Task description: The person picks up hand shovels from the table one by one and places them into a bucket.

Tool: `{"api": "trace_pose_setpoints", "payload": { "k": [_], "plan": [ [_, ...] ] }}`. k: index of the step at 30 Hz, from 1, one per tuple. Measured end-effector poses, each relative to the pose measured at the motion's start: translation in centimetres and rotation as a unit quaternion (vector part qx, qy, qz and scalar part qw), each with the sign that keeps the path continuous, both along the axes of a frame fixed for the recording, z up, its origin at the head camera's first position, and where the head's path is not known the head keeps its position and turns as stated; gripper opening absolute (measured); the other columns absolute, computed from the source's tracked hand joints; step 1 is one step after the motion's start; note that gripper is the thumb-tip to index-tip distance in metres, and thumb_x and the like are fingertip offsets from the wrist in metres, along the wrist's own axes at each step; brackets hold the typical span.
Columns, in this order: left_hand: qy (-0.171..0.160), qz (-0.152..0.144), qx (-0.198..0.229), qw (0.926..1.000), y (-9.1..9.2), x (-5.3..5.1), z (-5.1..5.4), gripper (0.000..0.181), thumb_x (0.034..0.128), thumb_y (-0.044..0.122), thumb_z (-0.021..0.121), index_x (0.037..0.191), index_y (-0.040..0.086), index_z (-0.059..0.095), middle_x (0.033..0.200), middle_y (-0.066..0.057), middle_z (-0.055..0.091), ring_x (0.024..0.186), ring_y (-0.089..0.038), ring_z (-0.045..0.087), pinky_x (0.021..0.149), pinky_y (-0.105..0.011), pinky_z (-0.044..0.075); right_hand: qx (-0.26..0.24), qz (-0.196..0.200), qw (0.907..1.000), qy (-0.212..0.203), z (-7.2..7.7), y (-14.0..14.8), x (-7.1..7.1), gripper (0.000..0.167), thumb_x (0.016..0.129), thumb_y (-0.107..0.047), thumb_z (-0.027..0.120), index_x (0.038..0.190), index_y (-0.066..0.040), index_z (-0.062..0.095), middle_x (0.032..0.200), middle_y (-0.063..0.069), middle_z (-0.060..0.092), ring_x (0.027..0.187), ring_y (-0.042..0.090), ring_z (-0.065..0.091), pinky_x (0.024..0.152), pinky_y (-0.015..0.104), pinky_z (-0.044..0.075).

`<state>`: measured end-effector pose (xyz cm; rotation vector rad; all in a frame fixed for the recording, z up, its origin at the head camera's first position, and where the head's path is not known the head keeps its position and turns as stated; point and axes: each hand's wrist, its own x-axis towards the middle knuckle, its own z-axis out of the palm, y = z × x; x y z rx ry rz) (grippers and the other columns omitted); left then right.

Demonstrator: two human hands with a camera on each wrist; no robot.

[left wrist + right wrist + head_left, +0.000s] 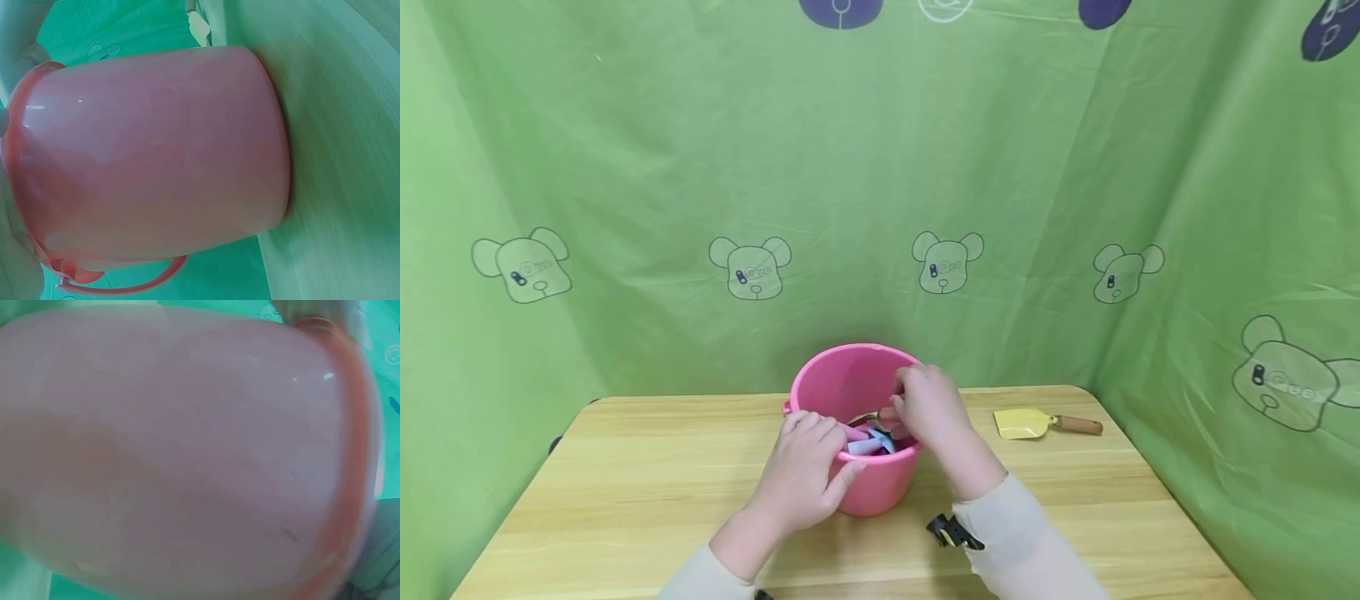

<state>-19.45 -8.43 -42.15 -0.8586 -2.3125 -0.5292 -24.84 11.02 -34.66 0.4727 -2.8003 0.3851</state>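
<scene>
A pink bucket (880, 487) stands upright on the table, with several small tools inside. My left hand (801, 467) grips its near-left rim, thumb on the outside and fingers over the edge. Over the right side of the rim my right hand (934, 408) reaches in, its curled fingers at the brown handle of a wooden-handled garden tool (887, 413). The hand and bucket wall hide part of that tool. Beside it in the bucket lies a light-blue tool (868, 446). Both wrist views are mostly filled by the bucket's outer wall (162, 156).
A yellow shovel (1022, 423) with a wooden handle lies on the table (625, 500), right of the bucket. Green cloth (850, 167) with bear drawings hangs behind and at both sides. The bucket's handle (137, 289) hangs down its side.
</scene>
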Motion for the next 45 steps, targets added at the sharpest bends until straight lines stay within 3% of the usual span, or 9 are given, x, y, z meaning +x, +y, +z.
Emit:
{"api": "trace_pose_setpoints", "payload": {
  "k": [8, 20, 30, 40, 45],
  "plan": [
    [-0.007, 0.0, -0.001, 1.0, -0.1, 0.0, -0.1, 0.03, 0.099, 0.044, 0.052, 0.096, 0.017, 0.064, 0.103, 0.006, 0.068, 0.096, -0.013, 0.054, 0.097, -0.038, 0.033, -0.016, 0.005, 0.9998, 0.01, 1.0, 1.0, 0.5, 0.012, 0.087, -0.009, 0.075, 0.079, -0.009, 0.067, 0.077, 0.003, 0.061, 0.082, 0.028, 0.06, 0.079, 0.043, 0.05],
    [-0.008, -0.007, 0.002, 0.9999, 0.0, -0.1, -0.1, 0.028, 0.0991, 0.043, 0.053, 0.095, 0.017, 0.064, 0.104, 0.006, 0.068, 0.096, -0.013, 0.053, 0.096, -0.04, 0.033, -0.039, -0.018, 0.999, -0.008, 2.2, 2.7, 1.2, 0.004, 0.089, -0.009, 0.073, 0.089, -0.005, 0.071, 0.087, 0.007, 0.065, 0.091, 0.03, 0.059, 0.084, 0.046, 0.05],
    [-0.007, -0.006, 0.0, 1.0, 0.0, -0.1, 0.0, 0.027, 0.0994, 0.044, 0.052, 0.096, 0.02, 0.063, 0.105, 0.007, 0.068, 0.096, -0.013, 0.053, 0.096, -0.039, 0.033, -0.058, -0.02, 0.9981, 0.011, 1.8, 5.1, 0.6, 0.005, 0.088, -0.008, 0.073, 0.091, -0.004, 0.072, 0.092, 0.011, 0.068, 0.09, 0.033, 0.062, 0.084, 0.051, 0.051],
    [-0.019, -0.009, 0.0, 0.9998, -0.1, 0.0, 0.2, 0.032, 0.1002, 0.044, 0.05, 0.096, 0.016, 0.064, 0.107, 0.006, 0.068, 0.098, -0.013, 0.054, 0.097, -0.039, 0.032, -0.063, -0.035, 0.9974, 0.007, 1.0, 7.7, -0.2, 0.008, 0.089, -0.01, 0.073, 0.093, -0.002, 0.071, 0.097, 0.016, 0.07, 0.093, 0.038, 0.064, 0.087, 0.055, 0.05],
    [-0.008, -0.009, 0.002, 0.9999, -0.1, 0.0, 0.2, 0.029, 0.0995, 0.043, 0.052, 0.095, 0.017, 0.064, 0.105, 0.006, 0.068, 0.096, -0.014, 0.054, 0.096, -0.04, 0.033, -0.058, -0.049, 0.9971, -0.005, 0.5, 9.5, -1.1, 0.012, 0.09, -0.011, 0.071, 0.095, 0.0, 0.07, 0.098, 0.019, 0.07, 0.092, 0.039, 0.065, 0.085, 0.056, 0.05]
  ]
}}
